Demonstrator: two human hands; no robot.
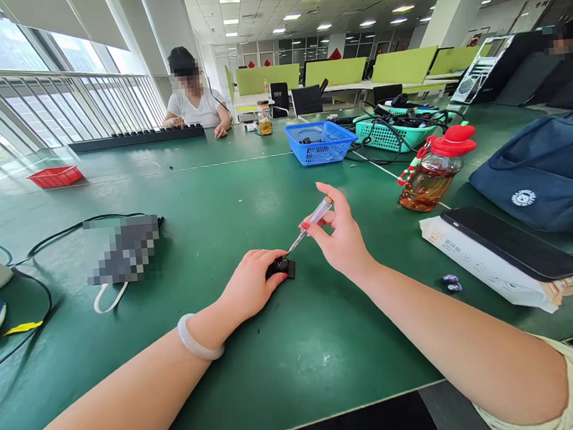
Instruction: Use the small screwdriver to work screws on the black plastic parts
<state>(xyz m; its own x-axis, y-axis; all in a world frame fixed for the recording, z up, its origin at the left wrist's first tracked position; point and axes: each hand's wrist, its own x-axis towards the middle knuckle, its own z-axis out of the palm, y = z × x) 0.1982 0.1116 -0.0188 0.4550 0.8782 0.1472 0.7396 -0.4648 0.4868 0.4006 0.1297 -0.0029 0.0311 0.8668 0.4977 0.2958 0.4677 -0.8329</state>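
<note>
My left hand (251,282) rests on the green table (299,354), its thumb and fingers closed around a small black part (290,269). The part is partly covered by those fingers, and its exact kind cannot be made out. In my right hand (341,240) is a slim screwdriver with a clear handle (322,209), pinched between thumb and fingers while the index finger is raised off it. The screwdriver slants down to the left, and its tip meets the top of the black part or is just above it.
To the right stand a red-lidded bottle (431,177), a black phone (512,242) on a tissue pack (476,268), and a navy bag (548,172). Blue (321,148) and teal baskets (384,136) lie ahead. A person (197,106) sits opposite. Cables (47,289) run at left.
</note>
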